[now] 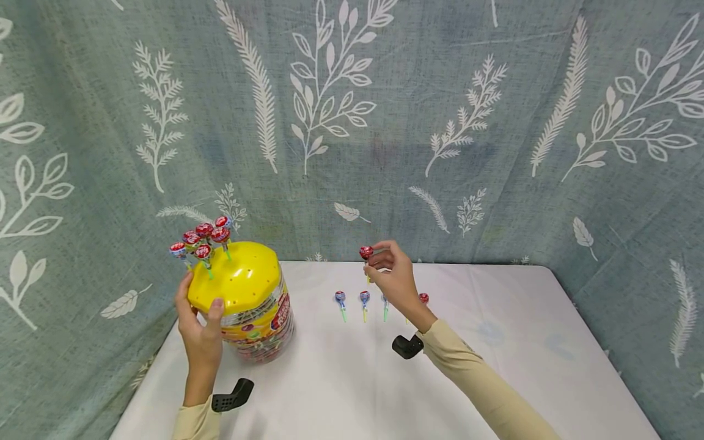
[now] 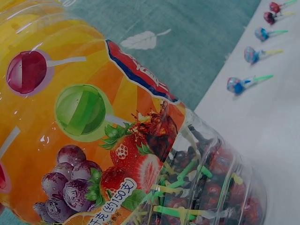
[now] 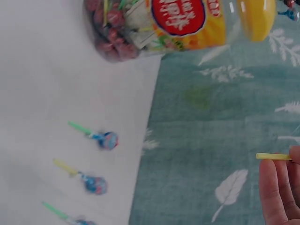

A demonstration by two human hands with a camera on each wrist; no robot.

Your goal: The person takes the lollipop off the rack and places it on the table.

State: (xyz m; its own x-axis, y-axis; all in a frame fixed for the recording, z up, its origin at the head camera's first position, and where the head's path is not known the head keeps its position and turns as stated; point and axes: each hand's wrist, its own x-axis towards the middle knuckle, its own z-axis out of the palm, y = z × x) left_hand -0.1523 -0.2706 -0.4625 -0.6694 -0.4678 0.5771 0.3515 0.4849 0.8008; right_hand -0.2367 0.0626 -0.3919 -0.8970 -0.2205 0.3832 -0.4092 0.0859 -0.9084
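A big clear candy jar (image 1: 283, 330) with a yellow lid (image 1: 247, 275) stands on the left of the table. Several wrapped lollipops (image 1: 204, 230) stick up out of holes in that lid. My left hand (image 1: 200, 324) grips the lid's near left edge, thumb in front. Right of the jar, above the table, my right hand (image 1: 393, 275) pinches a red lollipop (image 1: 365, 252); its yellow stick (image 3: 272, 156) shows in the right wrist view. Under that hand lies a row of lollipops, among them a blue one (image 1: 340, 296) and a red one (image 1: 423, 298), partly hidden by the forearm.
A white-covered table (image 1: 341, 379) reaches back to a grey-green leaf-print curtain (image 1: 396, 153), which hangs behind it and on both sides. Through the jar's clear lower wall, more lollipops (image 2: 215, 187) show in the left wrist view.
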